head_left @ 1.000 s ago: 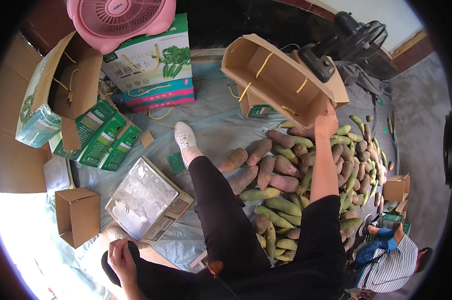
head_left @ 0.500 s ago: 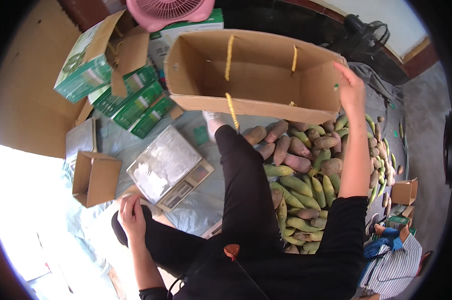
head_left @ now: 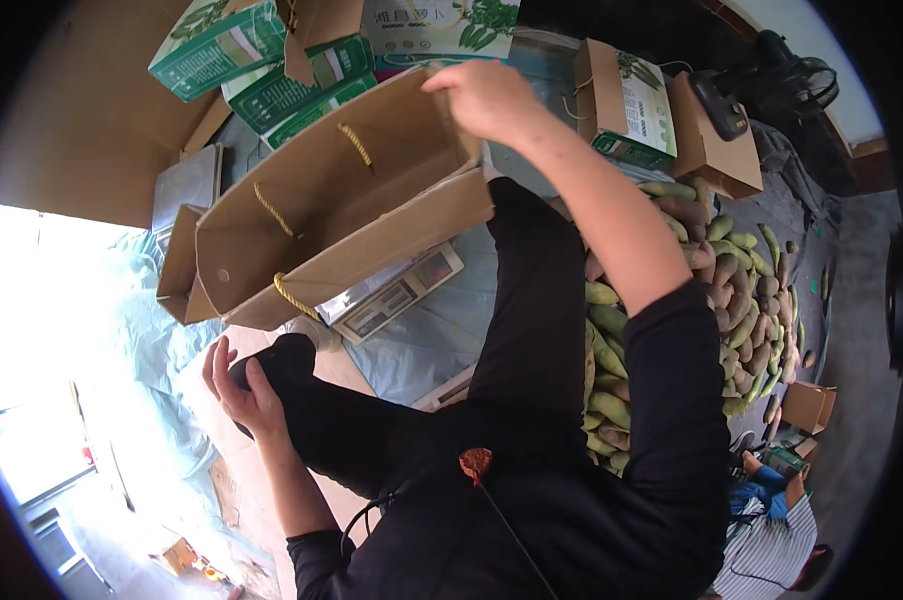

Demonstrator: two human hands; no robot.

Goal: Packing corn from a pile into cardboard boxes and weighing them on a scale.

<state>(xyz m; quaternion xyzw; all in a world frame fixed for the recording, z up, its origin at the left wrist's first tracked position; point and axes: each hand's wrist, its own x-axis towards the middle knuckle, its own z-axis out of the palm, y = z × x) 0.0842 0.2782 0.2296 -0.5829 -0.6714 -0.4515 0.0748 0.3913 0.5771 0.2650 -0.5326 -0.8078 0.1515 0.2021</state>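
Note:
A long, open cardboard box [head_left: 411, 225] with yellow rope handles tilts over the scale, its left end lower and nearer than its right. My right hand [head_left: 486, 100] grips the rim at its far right corner, thumb and fingers closed over the edge. Looking into it, I see bare brown walls. The weighing scale [head_left: 401, 295] is mostly hidden under the box; only its front panel and a strip of plate show. Beside my left knee, my left hand [head_left: 246, 395] is empty, fingers apart, just short of the box's near corner.
Green radishes and reddish-brown roots [head_left: 736, 290] lie heaped right of my leg. Green printed cartons [head_left: 301, 85] are stacked far left; a smaller open carton [head_left: 176, 265] stands left. A white-green box [head_left: 631, 100] and black fan [head_left: 786, 80] are far right. Another person [head_left: 771, 535] sits lower right.
The long box has swung left and toward me, from beyond the scale to over it. My right hand now grips its rim. My left hand's fingers have spread. The view has shifted.

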